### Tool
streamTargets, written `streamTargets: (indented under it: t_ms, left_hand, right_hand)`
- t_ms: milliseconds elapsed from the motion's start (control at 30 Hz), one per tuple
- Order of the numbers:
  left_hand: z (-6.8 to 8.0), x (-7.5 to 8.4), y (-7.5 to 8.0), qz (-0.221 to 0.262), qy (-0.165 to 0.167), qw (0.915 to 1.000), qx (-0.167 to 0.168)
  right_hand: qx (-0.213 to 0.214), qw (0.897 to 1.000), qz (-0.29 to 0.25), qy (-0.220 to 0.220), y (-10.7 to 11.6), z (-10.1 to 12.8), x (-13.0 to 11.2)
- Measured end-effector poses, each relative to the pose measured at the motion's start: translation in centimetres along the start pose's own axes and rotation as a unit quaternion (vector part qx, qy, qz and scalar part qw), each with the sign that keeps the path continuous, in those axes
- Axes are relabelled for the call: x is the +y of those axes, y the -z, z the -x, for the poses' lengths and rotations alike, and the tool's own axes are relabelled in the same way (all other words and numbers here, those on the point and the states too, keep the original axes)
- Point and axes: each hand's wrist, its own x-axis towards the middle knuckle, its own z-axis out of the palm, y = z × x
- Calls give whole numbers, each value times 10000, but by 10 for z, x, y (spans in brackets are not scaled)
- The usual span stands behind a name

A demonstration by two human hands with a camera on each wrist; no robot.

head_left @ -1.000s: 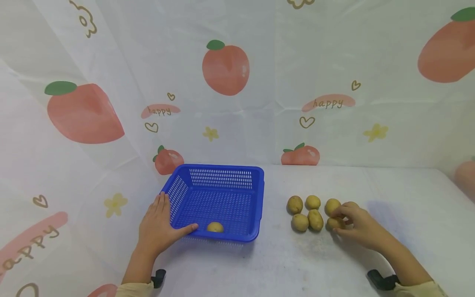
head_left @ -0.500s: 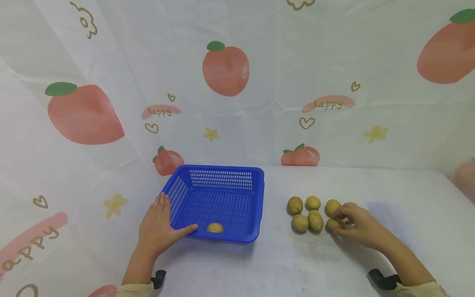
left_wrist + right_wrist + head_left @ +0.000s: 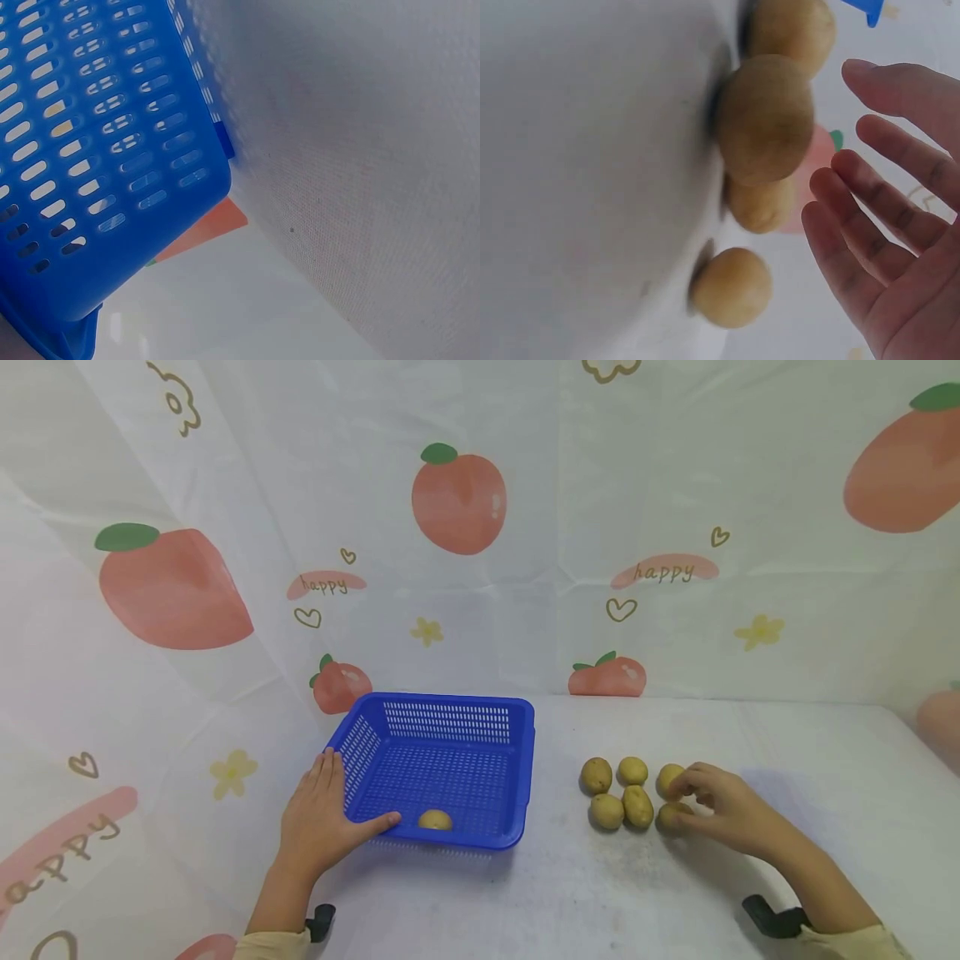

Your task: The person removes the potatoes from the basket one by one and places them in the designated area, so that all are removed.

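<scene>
Overhead and behind, a white backdrop cloth (image 3: 525, 485) printed with peaches, hearts and "happy", draped down onto a white bench (image 3: 600, 893). Left of centre on the bench, a blue slotted basket (image 3: 517, 735), one potato in the basket (image 3: 435, 819) lying against its near wall. At the basket's 8 o'clock corner, the left hand (image 3: 318, 822), flat on the bench, fingers straight along the side wall, thumb pressed to the near rim; grip spread, holding nothing. Well apart at the basket's 3 o'clock, a cluster of loose potatoes (image 3: 622, 793), with nothing between cluster and basket. At the cluster's 3 o'clock edge, the right hand (image 3: 723, 814), fingers bent over the two nearest potatoes (image 3: 670, 779), fingertips touching or just short of them, cannot tell which. Seen from the right wrist, fingers relaxed and apart, palm facing the potatoes, none clasped.
</scene>
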Motion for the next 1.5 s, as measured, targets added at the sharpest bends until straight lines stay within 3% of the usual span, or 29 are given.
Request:
streamTargets:
  t_ms: [367, 567, 933, 1233, 1500]
  left_hand:
    - [0, 1, 1, -21, 14, 10000, -47]
    - [-1, 1, 1, 51, -5, 10000, -15]
    - [0, 2, 2, 17, -11, 10000, -17]
    - [1, 3, 2, -29, -19, 10000, -16]
    - [0, 1, 0, -70, -20, 10000, -22]
  right_hand:
    - [-290, 9992, -163, 209, -2, -44, -37]
    - [-341, 9967, -464, 574, -14, -74, -59]
    - [-784, 9886, -960, 851, -34, -138, -107]
    - [-1589, 9667, -1800, 885, -62, -193, -145]
    - [-2447, 9407, -2154, 942, -105, -234, -174]
